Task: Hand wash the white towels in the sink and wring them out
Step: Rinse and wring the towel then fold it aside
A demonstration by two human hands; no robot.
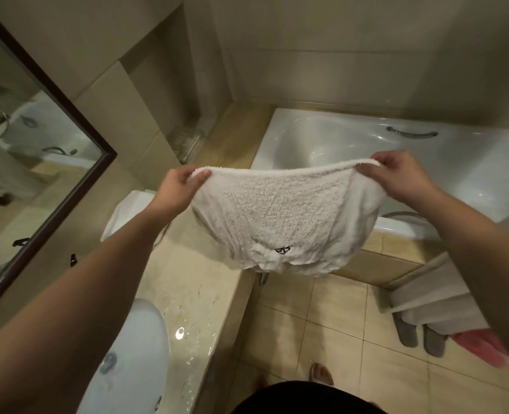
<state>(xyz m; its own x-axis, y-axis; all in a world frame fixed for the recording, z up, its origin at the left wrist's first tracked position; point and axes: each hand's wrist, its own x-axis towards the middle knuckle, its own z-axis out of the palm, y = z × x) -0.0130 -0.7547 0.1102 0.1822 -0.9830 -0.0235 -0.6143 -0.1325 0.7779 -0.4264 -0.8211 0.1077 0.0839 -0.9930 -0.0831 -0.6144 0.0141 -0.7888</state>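
Note:
A white towel with a small black mark near its lower edge hangs spread out in the air in front of me. My left hand pinches its top left corner. My right hand pinches its top right corner. The towel sags between the two hands, above the end of the wet beige counter. The white sink lies at the lower left, set into that counter. Another folded white towel rests on the counter behind my left forearm.
A white bathtub with a grab handle stands behind the towel. A dark-framed mirror covers the left wall. Towels, grey slippers and a pink cloth lie on the tiled floor at the right. My foot is below.

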